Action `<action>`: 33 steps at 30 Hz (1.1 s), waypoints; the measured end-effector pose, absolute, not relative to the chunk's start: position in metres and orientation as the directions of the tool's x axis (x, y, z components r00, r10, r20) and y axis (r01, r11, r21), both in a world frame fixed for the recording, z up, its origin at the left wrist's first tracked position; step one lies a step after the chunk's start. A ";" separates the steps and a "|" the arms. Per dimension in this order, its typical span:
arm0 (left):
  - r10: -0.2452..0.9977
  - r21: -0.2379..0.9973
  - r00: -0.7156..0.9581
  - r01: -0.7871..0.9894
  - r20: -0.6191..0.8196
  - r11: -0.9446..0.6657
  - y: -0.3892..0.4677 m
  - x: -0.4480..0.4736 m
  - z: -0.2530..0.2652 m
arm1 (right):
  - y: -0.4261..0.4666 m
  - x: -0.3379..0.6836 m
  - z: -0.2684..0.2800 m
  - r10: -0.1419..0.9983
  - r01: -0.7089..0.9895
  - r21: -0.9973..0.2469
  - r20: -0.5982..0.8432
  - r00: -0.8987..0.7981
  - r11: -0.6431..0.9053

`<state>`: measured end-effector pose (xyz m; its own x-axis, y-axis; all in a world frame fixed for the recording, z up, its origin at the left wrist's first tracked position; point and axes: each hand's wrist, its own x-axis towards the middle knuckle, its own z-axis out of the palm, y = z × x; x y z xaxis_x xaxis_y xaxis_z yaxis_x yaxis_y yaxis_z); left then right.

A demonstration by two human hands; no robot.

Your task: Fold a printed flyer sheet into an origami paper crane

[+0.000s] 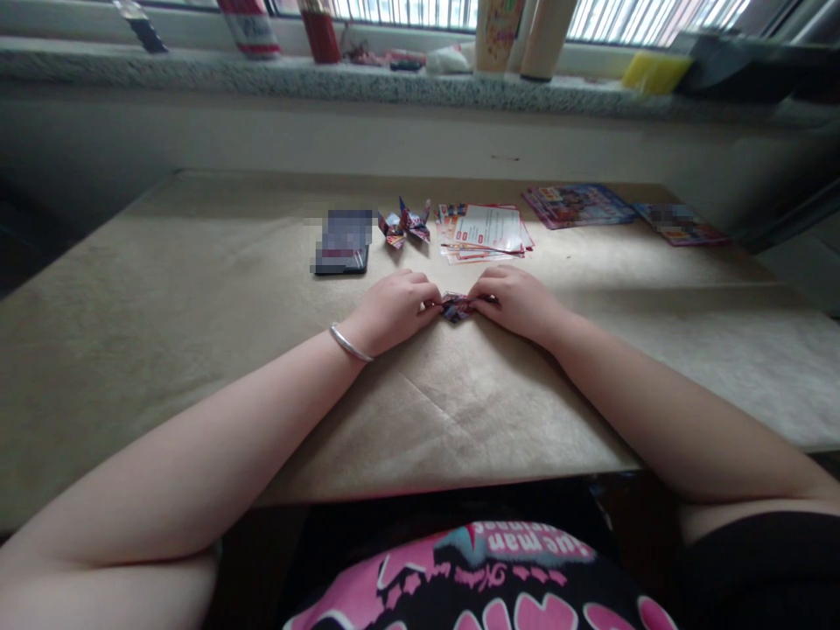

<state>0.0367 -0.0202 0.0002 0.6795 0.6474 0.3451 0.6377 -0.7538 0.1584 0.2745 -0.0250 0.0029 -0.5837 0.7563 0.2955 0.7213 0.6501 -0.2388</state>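
Observation:
A small piece of folded patterned paper lies at the middle of the table, between my two hands. My left hand pinches its left side with thumb and fingertips; a silver bangle circles that wrist. On the opposite side my right hand pinches the paper in the same way. Just beyond my hands stand two folded paper cranes in similar colours. The details of the folds in the held paper are too small to make out.
Left of the cranes lies a dark phone-like slab, partly blurred. To their right is a pile of printed sheets. Colourful cards lie farther right, with more cards beside them. Bottles and a yellow item line the granite windowsill.

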 end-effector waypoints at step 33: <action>0.778 0.544 0.404 0.559 0.481 -0.626 -0.027 0.034 0.001 | -0.030 0.265 -0.001 0.927 0.376 -0.864 0.228 -0.299 0.334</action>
<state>0.0339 -0.0266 0.0011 0.4038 0.7785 0.4805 0.5588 -0.6258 0.5442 0.2650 -0.0302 -0.0009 -0.2990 0.9265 0.2283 0.3762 0.3343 -0.8641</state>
